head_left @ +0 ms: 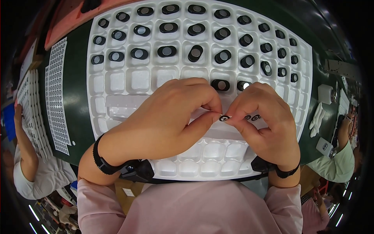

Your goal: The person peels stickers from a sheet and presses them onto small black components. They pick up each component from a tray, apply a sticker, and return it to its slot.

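Note:
Over the near middle of a white compartment tray (96, 84), my two hands come together fingertip to fingertip. A small round black-and-white sticker (224, 118) shows between them. The thumb and forefinger of my left hand (177, 115) pinch at its left side. My right hand (269, 121) is closed on a strip of such stickers; more round stickers (255, 117) show behind its fingers. Black oval parts with round grey discs sit singly in the tray's far compartments. The nearest are one black oval part (220, 85) and another (244, 85) just beyond my fingertips.
Pale strips (120, 101) lie across the tray's near rows. Sheets of round stickers (58, 97) lie on the green table (78, 89) at left, near stacked white trays (33, 117). White gloves (317, 119) and a small white box (325, 146) lie at right. Other people sit on both sides.

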`<state>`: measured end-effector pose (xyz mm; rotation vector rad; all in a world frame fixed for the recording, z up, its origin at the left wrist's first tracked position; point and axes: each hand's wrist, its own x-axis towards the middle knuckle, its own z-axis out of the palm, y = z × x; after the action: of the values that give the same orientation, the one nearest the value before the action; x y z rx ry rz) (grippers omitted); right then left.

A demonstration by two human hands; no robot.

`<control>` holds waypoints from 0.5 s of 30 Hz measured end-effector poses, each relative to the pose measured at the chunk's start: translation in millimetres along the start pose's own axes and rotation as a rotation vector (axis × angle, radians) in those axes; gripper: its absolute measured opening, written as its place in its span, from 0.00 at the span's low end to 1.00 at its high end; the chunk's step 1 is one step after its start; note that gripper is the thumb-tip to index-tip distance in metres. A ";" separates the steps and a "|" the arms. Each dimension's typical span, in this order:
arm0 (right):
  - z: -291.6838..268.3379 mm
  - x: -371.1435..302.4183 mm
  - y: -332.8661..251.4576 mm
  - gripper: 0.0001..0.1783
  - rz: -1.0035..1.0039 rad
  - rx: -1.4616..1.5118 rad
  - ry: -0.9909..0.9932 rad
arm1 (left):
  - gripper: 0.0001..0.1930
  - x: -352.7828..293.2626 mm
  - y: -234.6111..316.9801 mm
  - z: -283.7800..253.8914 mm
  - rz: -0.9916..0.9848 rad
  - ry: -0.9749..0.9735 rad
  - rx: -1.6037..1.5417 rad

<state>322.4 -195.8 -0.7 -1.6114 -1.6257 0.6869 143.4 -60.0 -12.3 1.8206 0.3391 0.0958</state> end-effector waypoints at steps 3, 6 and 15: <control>0.0 -0.9 -1.2 0.14 -0.007 -0.019 -0.001 | 0.04 0.5 0.0 -3.5 0.025 -0.033 0.020; 2.0 -1.9 -4.1 0.14 0.099 0.044 0.029 | 0.04 0.4 -1.2 -1.0 0.061 -0.024 0.044; -2.2 -1.9 -8.9 0.11 0.294 0.215 0.029 | 0.05 1.5 -6.1 1.3 0.125 0.013 0.045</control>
<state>318.7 -198.6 7.5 -1.7061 -1.2575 0.9500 144.1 -59.4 -18.6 1.8862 0.2376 0.1887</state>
